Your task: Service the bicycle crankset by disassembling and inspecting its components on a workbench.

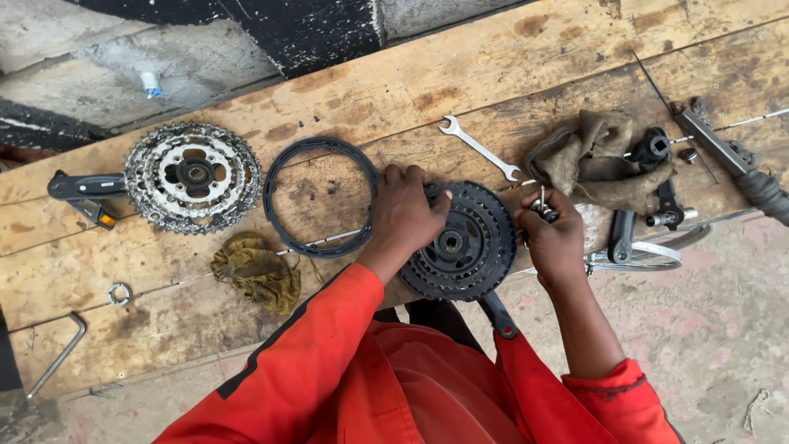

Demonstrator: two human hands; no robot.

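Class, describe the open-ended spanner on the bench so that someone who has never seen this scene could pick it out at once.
Start at the long wooden bench and find the black chainring set under the person's left hand. Just above it, left of the brown rag, lies the spanner, slanting. It is the only slim, bright silver tool with a forked jaw at each end.

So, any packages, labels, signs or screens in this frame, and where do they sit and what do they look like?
No packages, labels, signs or screens show.
The wooden bench carries only bike parts, tools and rags.
Small white and blue object: on the concrete past the bench's far edge, too small to tell what it is.
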